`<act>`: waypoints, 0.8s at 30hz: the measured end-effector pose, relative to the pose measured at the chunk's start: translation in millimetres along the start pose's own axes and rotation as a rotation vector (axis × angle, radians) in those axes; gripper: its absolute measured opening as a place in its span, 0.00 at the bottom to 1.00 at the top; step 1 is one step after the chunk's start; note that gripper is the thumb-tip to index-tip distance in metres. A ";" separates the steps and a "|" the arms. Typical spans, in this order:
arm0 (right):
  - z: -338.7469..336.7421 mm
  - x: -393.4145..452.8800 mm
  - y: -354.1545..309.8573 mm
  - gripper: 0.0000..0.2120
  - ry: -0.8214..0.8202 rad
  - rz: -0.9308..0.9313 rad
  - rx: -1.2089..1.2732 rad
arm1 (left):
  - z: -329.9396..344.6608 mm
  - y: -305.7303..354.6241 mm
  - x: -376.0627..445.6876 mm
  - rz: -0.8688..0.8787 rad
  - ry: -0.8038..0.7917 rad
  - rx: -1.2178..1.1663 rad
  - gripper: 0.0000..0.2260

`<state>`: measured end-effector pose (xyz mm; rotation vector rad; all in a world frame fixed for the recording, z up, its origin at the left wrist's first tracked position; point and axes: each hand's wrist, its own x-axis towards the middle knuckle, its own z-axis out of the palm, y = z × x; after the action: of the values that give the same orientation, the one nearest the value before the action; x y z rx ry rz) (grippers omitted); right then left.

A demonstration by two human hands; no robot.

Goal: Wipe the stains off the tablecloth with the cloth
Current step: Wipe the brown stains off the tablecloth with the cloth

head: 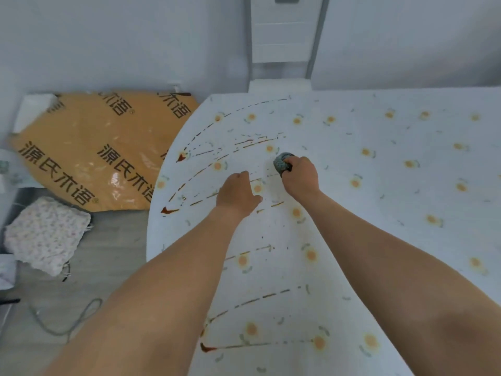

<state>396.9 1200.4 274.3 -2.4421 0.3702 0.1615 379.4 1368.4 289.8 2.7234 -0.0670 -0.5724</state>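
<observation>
Tablecloth (366, 185) covers table, brown stains (252, 143) streaked along left edge. Left hand (238, 195) flat, fingers spread, pinning fabric. Right hand (301, 177) clenched round balled cloth (283, 161), mid-table. Step: wiping underway. Next: drag cloth leftward over streaks, most untouched.

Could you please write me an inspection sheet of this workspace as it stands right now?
Surface: tablecloth, white with small flower print, streaked with brown stains along its left part.
Job's things: grey-blue cloth, balled up and pressed on the tablecloth.
Clutter: orange printed package and white knitted pad on the floor left of the table.
Grippers: right hand grips the cloth; left hand rests on the tablecloth, fingers fairly straight.
Cables: grey cord looped on the floor.
Surroundings: pale wall; white cabinet behind the table.
</observation>
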 end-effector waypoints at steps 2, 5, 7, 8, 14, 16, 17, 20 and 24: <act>-5.2 37.9 -7.5 0.19 0.003 -0.008 -0.002 | -13.2 6.1 33.8 -0.003 -0.024 -0.006 0.35; -12.8 88.7 -13.0 0.21 0.039 -0.007 0.017 | -30.4 16.0 83.7 0.022 -0.033 0.009 0.34; -15.0 121.3 -12.6 0.22 0.060 0.006 0.005 | -38.7 22.9 121.9 0.038 -0.026 0.020 0.34; -16.2 133.5 -11.3 0.23 0.067 0.009 -0.009 | -40.9 25.0 137.2 0.030 -0.039 0.024 0.36; -13.9 217.9 -5.5 0.20 0.130 0.027 -0.117 | -47.1 22.7 227.6 -0.059 -0.150 0.072 0.58; -9.7 238.8 -7.1 0.19 0.124 0.010 -0.139 | -46.4 22.6 247.2 -0.074 -0.176 0.092 0.61; -7.4 250.0 -7.3 0.18 0.133 0.006 -0.134 | -43.9 22.8 257.4 -0.065 -0.193 0.118 0.63; -1.9 275.3 -1.3 0.17 0.237 0.031 -0.128 | -29.6 14.4 273.1 -0.044 -0.213 0.161 0.65; 13.1 295.8 12.0 0.14 0.250 0.096 -0.292 | -16.8 -0.3 279.1 -0.006 -0.143 0.145 0.65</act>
<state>674.7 1133.6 195.7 -2.7423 0.6114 -0.0543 642.1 1341.4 197.7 2.8186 -0.1409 -0.7924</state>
